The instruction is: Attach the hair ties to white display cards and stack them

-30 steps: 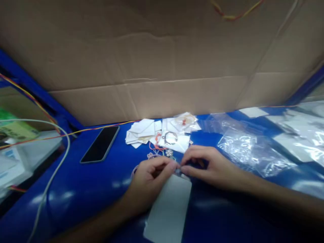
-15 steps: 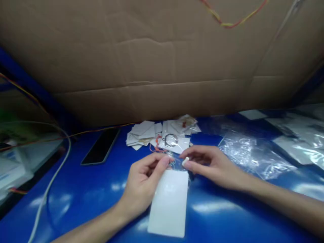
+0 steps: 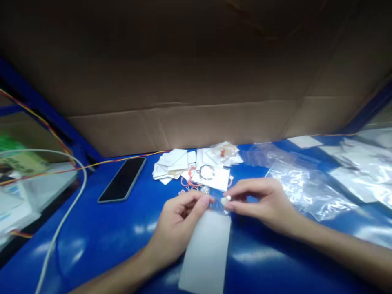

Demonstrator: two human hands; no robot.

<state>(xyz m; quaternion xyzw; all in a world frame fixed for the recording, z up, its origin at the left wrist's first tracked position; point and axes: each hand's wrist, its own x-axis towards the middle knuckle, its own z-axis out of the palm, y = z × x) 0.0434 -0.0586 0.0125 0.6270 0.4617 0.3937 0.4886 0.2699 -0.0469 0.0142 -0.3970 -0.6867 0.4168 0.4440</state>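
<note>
My left hand [image 3: 185,220] is closed in a pinch on the top of a clear plastic bag [image 3: 218,205]. A blank white card [image 3: 206,251] hangs below that clear strip, apparently inside the bag. At the bag's upper right, my right hand [image 3: 259,204] pinches a small whitish piece [image 3: 226,200] between thumb and fingers; its exact kind is too small to tell. Just beyond my left fingertips lie a small silvery item [image 3: 205,189] and orange-red cord [image 3: 190,182]. A dark ring-shaped bracelet [image 3: 207,172] rests on a white card behind them.
White cards [image 3: 173,159] are piled at the back, beside a packet with a reddish item [image 3: 224,152]. A phone [image 3: 122,179] lies to the left, near a white cable [image 3: 65,212]. Clear plastic bags [image 3: 306,192] spread across the right. A cardboard panel [image 3: 190,122] closes off the back.
The white card and bag have shifted slightly down and right. My right hand has moved a little lower with the small whitish piece. More of the silvery item and cord shows.
</note>
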